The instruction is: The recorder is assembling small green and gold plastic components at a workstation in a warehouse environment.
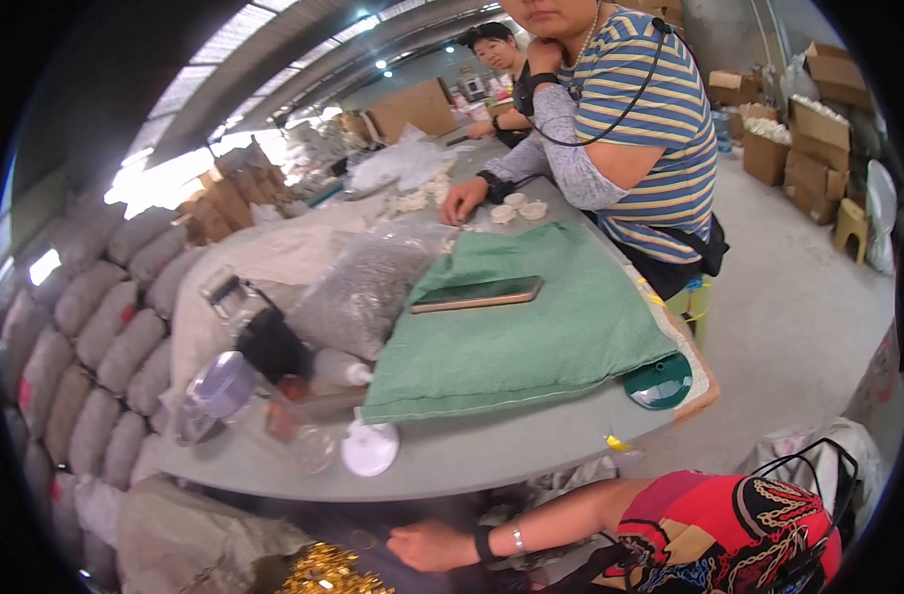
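My right hand [427,547] is low in the picture, below the near table edge, with its fingers curled closed. Whatever it may hold is hidden. A black band and a silver bracelet circle the wrist, and a red patterned sleeve covers the upper arm. Just left of the hand lies a heap of shiny gold pieces [333,572], beside a crumpled greyish sack [190,535]. My left hand does not show. On the table above, a phone [477,294] rests on a folded green cloth [511,356].
The grey table [472,465] carries a plastic bag of small pieces [363,287], a black device [264,332], a white round lid [370,448] and a green dish [658,382]. Another person in a striped shirt [640,129] sits across the right side. Stacked sacks [100,342] line the left.
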The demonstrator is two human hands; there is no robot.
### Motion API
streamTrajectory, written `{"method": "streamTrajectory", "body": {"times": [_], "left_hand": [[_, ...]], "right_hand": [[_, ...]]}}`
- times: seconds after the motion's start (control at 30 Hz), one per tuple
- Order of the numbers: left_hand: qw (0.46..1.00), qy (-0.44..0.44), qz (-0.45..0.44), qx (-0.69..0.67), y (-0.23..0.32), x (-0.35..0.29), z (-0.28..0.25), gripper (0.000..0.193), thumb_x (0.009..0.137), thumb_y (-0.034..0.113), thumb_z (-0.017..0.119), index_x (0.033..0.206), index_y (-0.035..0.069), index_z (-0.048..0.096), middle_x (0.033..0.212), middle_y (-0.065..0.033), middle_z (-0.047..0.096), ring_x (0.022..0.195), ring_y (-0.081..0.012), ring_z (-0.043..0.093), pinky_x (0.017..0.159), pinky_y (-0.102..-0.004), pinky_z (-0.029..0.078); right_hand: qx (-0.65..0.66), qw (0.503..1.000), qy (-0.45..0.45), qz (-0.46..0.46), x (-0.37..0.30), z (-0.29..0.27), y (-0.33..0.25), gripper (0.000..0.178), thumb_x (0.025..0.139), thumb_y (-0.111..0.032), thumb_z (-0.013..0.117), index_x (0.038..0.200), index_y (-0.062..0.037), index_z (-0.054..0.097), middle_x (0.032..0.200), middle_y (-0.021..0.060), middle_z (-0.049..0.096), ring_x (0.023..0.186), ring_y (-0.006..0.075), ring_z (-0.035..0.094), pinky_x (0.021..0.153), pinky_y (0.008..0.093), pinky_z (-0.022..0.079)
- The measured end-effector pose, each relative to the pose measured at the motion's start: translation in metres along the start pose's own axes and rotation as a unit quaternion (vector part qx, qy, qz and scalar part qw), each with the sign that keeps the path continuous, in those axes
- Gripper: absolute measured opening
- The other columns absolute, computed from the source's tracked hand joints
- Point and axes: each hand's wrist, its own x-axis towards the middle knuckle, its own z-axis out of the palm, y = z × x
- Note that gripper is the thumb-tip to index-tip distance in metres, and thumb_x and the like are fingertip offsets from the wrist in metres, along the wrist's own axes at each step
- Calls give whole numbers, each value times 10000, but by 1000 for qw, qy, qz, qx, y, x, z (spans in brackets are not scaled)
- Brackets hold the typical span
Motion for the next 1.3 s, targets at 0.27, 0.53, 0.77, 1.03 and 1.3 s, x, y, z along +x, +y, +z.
{"method": "streamTrajectory", "body": {"times": [0.27,0.53,0.77,1.03,1.3], "left_hand": [[984,121,-66,112,-14,-35,-9,142,861,169,606,806,40,632,711,-144,589,627,-330,577,557,-421,457],[987,94,-113,57,-22,-3,16,70,786,74,629,854,69,615,746,-120,567,663,-338,572,572,-432,449],[984,124,-101,79,-24,-7,6,86,779,100,650,850,78,607,720,-81,535,630,-287,565,514,-402,449],[982,116,-107,99,-18,-15,6,90,762,97,646,838,88,599,713,-80,532,628,-290,570,513,-408,446],[981,113,-102,118,-22,-12,10,122,747,89,658,853,87,597,731,-68,527,637,-276,569,505,-389,449]], "right_hand": [[-45,998,-23,-36,-3,15,-18,87,745,-141,553,761,-56,543,770,89,546,698,267,584,573,393,515],[-7,997,-57,58,24,3,6,107,764,-94,542,772,-37,632,802,156,629,770,352,619,686,447,505],[56,963,-194,-177,92,34,-118,141,771,-114,594,855,-2,610,922,183,602,842,373,596,739,455,481],[-185,868,-441,-132,156,110,-163,423,850,-111,500,1271,-124,544,1355,131,467,1295,334,383,1047,616,242],[-149,830,-507,-180,168,151,-177,464,850,-230,528,1312,-194,519,1335,114,514,1236,365,471,1023,653,214]]}}
